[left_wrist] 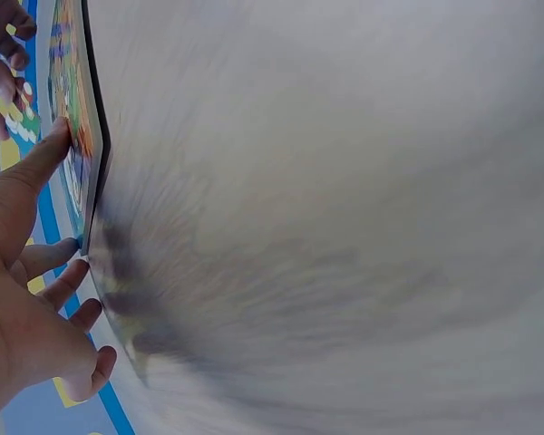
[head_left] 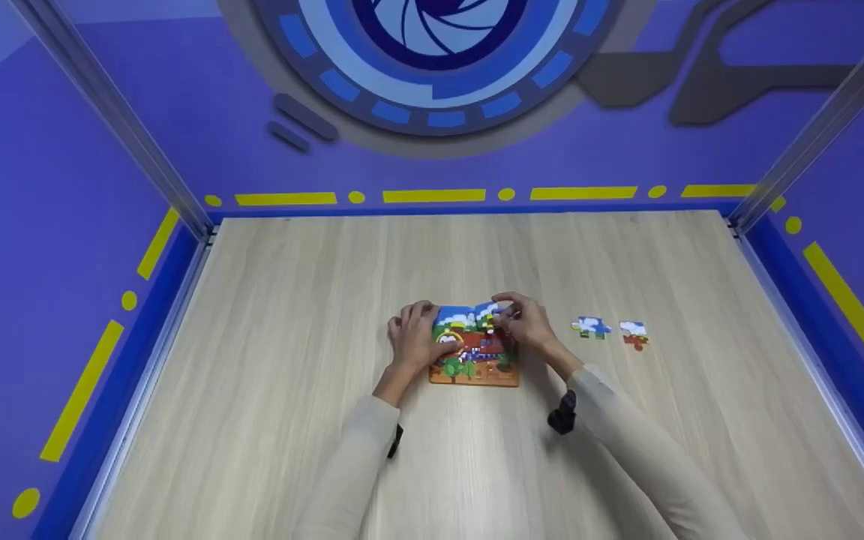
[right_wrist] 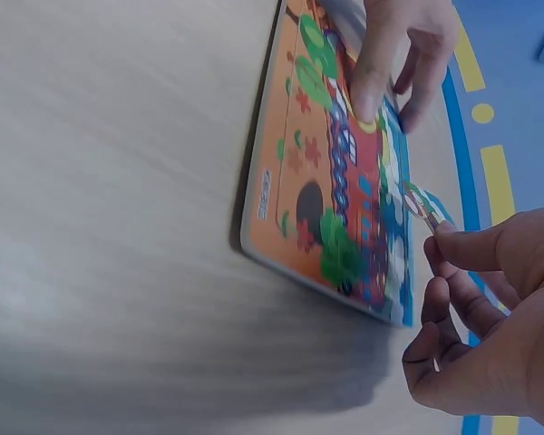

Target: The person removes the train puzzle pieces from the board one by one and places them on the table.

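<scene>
A small jigsaw puzzle board (head_left: 475,375) with a colourful picture lies flat on the table. My left hand (head_left: 413,337) grips its left side, thumb pressed on the picture and fingers along the edge; the left wrist view shows the thumb (left_wrist: 43,156) on the face. Between thumb and forefinger, my right hand (head_left: 526,321) pinches a puzzle piece (right_wrist: 423,203), tilted up over the board's upper right part. The other right fingers are bent beside the board's edge. Part of the picture is hidden under both hands.
Two loose puzzle pieces lie right of the board: one blue and white (head_left: 591,326), the other white and reddish-brown (head_left: 634,334). The wooden table (head_left: 289,300) is bounded at the back and both sides by blue panels (head_left: 372,169) with yellow marks.
</scene>
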A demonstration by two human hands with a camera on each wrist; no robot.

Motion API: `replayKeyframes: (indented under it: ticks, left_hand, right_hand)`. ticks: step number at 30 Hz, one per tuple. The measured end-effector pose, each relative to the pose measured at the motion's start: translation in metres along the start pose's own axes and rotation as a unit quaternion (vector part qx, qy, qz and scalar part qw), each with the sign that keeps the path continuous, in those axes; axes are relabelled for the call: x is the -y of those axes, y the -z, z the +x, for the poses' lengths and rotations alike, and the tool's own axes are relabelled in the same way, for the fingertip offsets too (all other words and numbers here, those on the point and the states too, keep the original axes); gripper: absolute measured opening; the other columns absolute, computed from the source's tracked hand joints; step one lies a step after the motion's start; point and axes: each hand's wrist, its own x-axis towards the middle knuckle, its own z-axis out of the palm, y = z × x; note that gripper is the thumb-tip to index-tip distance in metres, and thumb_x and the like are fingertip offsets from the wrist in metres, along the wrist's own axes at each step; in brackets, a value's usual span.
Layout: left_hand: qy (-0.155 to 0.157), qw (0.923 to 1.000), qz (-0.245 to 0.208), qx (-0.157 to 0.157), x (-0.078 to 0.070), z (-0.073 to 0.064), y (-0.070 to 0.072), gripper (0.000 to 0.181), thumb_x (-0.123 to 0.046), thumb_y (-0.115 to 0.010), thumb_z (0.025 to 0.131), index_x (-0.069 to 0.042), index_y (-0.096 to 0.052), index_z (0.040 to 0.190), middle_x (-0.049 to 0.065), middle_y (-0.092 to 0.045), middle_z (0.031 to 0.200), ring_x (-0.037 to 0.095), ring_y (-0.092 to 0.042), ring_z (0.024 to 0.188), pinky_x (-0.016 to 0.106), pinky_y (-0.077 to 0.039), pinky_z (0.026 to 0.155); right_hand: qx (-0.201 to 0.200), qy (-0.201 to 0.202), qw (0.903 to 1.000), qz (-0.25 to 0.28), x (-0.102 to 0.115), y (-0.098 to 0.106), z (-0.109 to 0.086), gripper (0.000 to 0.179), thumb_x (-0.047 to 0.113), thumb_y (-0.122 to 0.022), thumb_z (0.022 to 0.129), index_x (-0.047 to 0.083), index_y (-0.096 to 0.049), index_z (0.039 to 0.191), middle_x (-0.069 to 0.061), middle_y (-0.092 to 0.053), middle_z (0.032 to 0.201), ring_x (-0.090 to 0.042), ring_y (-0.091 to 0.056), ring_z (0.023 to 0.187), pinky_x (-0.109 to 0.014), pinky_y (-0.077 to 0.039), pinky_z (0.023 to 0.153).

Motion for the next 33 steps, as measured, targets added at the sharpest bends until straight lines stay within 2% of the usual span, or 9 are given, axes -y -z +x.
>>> replayKeyframes:
  ticks: [4, 10, 15, 19, 26, 33]
  left_hand:
    - [-0.005, 0.9999, 0.008, -0.005, 0.000, 0.000, -0.001, 0.083, -0.056, -0.084, 0.076, -0.009, -0.061, 0.140, 0.012, -0.055, 0.143, 0.034, -0.045, 0.135, 0.058, -0.033, 0.107]
    - [-0.004, 1.0000, -0.006, -0.002, 0.000, 0.000, -0.002, 0.084, -0.056, -0.084, 0.075, -0.008, -0.061, 0.140, 0.012, -0.054, 0.143, 0.034, -0.044, 0.135, 0.059, -0.032, 0.108]
    - [-0.006, 0.9998, -0.021, 0.003, 0.001, 0.001, 0.000, 0.086, -0.056, -0.084, 0.075, -0.006, -0.060, 0.141, 0.014, -0.053, 0.144, 0.036, -0.042, 0.137, 0.060, -0.030, 0.109]
    - [-0.012, 0.9998, -0.016, -0.005, 0.001, 0.000, 0.001, 0.086, -0.056, -0.085, 0.075, -0.006, -0.060, 0.140, 0.014, -0.054, 0.143, 0.036, -0.043, 0.136, 0.060, -0.030, 0.108]
    - [-0.012, 0.9997, -0.017, -0.010, 0.002, -0.001, 0.001, 0.085, -0.055, -0.085, 0.075, -0.006, -0.061, 0.140, 0.014, -0.054, 0.142, 0.036, -0.044, 0.134, 0.061, -0.031, 0.107]
    - [-0.016, 0.9997, -0.010, -0.015, 0.003, -0.003, 0.001, 0.084, -0.054, -0.085, 0.075, -0.006, -0.061, 0.140, 0.013, -0.055, 0.142, 0.036, -0.044, 0.134, 0.059, -0.032, 0.107]
  right_hand:
    - [-0.005, -0.008, 1.0000, 0.001, -0.004, 0.011, -0.003, 0.039, -0.006, -0.063, 0.095, -0.002, -0.062, 0.133, -0.023, -0.068, 0.098, -0.028, -0.064, 0.084, -0.022, -0.044, 0.062]
    - [-0.019, -0.013, 0.9997, -0.001, -0.013, 0.028, -0.005, 0.039, -0.006, -0.063, 0.095, -0.002, -0.061, 0.133, -0.026, -0.069, 0.100, -0.037, -0.066, 0.089, -0.022, -0.046, 0.068]
    - [-0.026, -0.018, 0.9995, -0.003, -0.020, 0.039, -0.005, 0.040, -0.005, -0.064, 0.095, -0.002, -0.060, 0.134, -0.026, -0.069, 0.103, -0.034, -0.066, 0.092, -0.023, -0.047, 0.074]
    - [-0.025, -0.024, 0.9994, 0.000, -0.025, 0.047, -0.008, 0.041, -0.004, -0.063, 0.096, -0.003, -0.059, 0.136, -0.027, -0.069, 0.106, -0.034, -0.066, 0.094, -0.021, -0.046, 0.072]
    - [-0.029, -0.018, 0.9993, -0.015, -0.036, 0.057, -0.014, 0.040, -0.005, -0.064, 0.095, -0.005, -0.060, 0.135, -0.027, -0.070, 0.105, -0.019, -0.065, 0.087, -0.020, -0.046, 0.074]
    - [-0.031, -0.029, 0.9987, -0.028, -0.049, 0.060, -0.017, 0.040, -0.003, -0.064, 0.096, -0.005, -0.059, 0.135, -0.023, -0.069, 0.102, -0.013, -0.057, 0.080, -0.021, -0.044, 0.068]
